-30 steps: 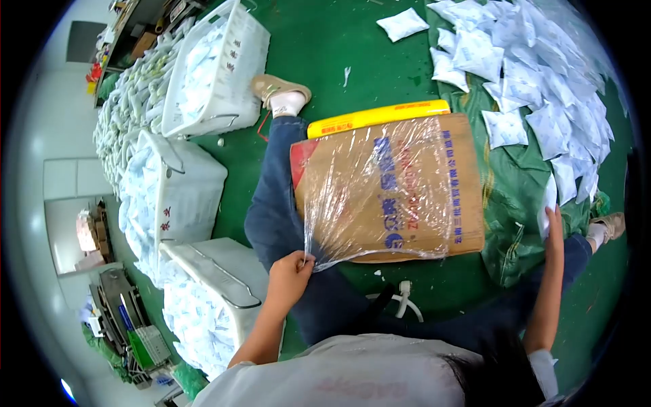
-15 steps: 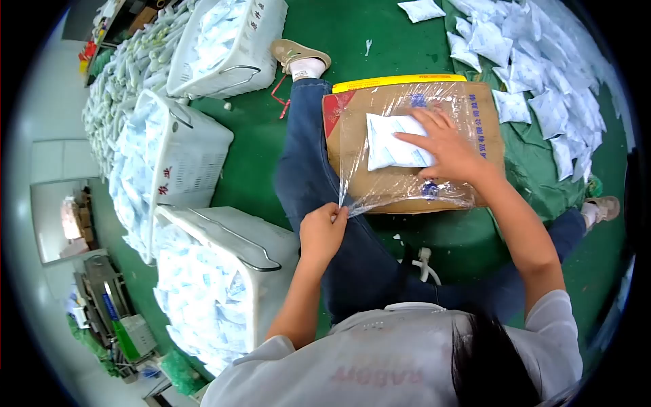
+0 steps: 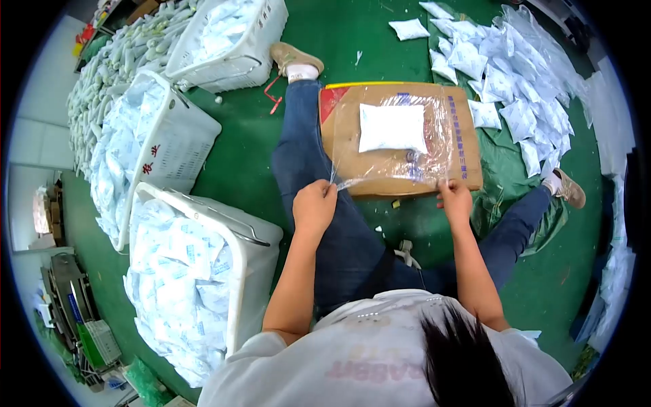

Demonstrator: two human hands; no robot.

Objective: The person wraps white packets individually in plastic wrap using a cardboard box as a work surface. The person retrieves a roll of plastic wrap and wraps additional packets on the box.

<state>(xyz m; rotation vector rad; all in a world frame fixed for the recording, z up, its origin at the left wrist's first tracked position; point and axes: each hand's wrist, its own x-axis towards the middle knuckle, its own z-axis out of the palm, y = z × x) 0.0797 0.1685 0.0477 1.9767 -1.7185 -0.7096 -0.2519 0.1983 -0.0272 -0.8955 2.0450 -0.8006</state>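
A white pack [image 3: 392, 128] lies flat inside a clear plastic bag [image 3: 437, 146], which is spread over a brown cardboard box [image 3: 468, 163]. My left hand [image 3: 314, 207] pinches the bag's near left corner, where the film bunches up. At the near right corner of the bag, my right hand [image 3: 454, 199] is closed on its edge beside the box's near side. The bag's near edge stretches between both hands. A yellow strip [image 3: 352, 85] shows along the box's far side.
White baskets [image 3: 237, 237] full of packs stand on the left, beside a pile of long wrapped items [image 3: 102, 95]. More white packs [image 3: 519, 85] are heaped on a green sheet [image 3: 498, 159] at the right. My legs lie either side of the box.
My right hand has let go of the white pack, leaving it within the bag, and moved back to grip the bag's near right edge. My left hand still holds the left corner.
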